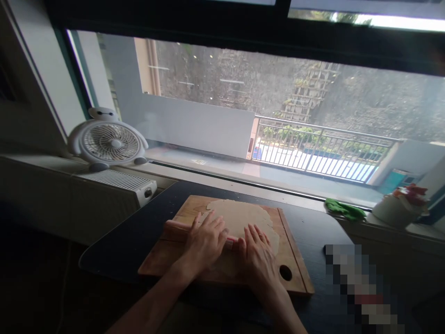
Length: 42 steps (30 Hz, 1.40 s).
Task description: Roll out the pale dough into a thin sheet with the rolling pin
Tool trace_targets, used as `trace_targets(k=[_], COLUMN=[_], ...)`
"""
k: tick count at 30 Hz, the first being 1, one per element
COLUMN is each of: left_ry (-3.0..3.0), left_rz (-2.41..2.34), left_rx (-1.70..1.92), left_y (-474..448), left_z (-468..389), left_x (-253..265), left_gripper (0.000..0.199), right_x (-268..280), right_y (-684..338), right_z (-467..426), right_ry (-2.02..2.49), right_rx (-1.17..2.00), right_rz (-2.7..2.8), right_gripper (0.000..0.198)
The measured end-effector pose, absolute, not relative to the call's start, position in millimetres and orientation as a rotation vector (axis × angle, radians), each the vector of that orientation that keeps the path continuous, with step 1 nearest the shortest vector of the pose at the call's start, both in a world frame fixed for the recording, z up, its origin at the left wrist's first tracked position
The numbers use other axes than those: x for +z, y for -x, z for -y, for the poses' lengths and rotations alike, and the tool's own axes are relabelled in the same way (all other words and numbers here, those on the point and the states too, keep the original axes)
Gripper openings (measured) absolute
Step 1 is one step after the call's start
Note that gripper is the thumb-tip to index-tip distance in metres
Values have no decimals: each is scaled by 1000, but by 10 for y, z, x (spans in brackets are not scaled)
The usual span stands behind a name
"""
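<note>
A wide sheet of rolled dough point(243, 215), pale and thin with a ragged edge, lies on a wooden cutting board point(158, 257). Across its near part runs a wooden rolling pin point(177, 226), its left end sticking out past my hand. My left hand point(206, 234) rests on the pin left of centre, fingers stretched forward over it. To the right, my right hand point(256, 246) lies flat over the pin's right part, fingers extended onto the dough. A small red and white label shows on the pin between both hands. The pin's right end is hidden.
The board lies on a dark table point(121, 239) by a large window. A white fan point(114, 141) stands on the sill at left, beside a white slatted appliance point(118, 181). At right are a green cloth point(344, 209) and a white pot point(392, 208). A blurred patch covers the table's right side.
</note>
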<state>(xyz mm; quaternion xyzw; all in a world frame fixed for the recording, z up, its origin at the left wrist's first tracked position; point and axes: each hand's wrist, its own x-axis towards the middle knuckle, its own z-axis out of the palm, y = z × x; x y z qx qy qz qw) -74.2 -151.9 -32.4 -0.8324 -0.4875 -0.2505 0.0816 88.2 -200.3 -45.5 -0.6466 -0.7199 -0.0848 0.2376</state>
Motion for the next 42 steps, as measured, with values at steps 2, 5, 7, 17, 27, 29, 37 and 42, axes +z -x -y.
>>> trace_targets(k=[2, 5, 7, 17, 27, 29, 37, 42], left_ry=[2552, 2595, 2599, 2444, 2542, 2550, 2473, 2485], left_rz=[1410, 1336, 1326, 1532, 1338, 1356, 1519, 1501], left_rx=[-716, -682, -674, -713, -661, -651, -655, -626], left_y=[894, 1098, 1138, 537, 1107, 1093, 506, 553], left_z=[1776, 2109, 2167, 1158, 2067, 2061, 1142, 1212], left_x=[-405, -485, -495, -220, -470, -461, -208, -252], left_gripper=[38, 45, 46, 35, 44, 43, 37, 38], right_x=[-549, -609, -587, -305, -588, -552, -268, -351], right_y=[-852, -810, -800, -973, -723, -727, -1023, -1014], right_z=[2316, 2702, 2763, 1715, 2760, 2733, 1681, 1772], right_ry=[1680, 1578, 1576, 1816, 1625, 1642, 1852, 1856], right_rx=[-274, -337, -321, -192, -280, -248, -108, -95], right_rz=[2016, 2041, 2045, 1886, 1999, 2004, 1906, 1916], right_gripper=[44, 46, 45, 39, 46, 45, 41, 44])
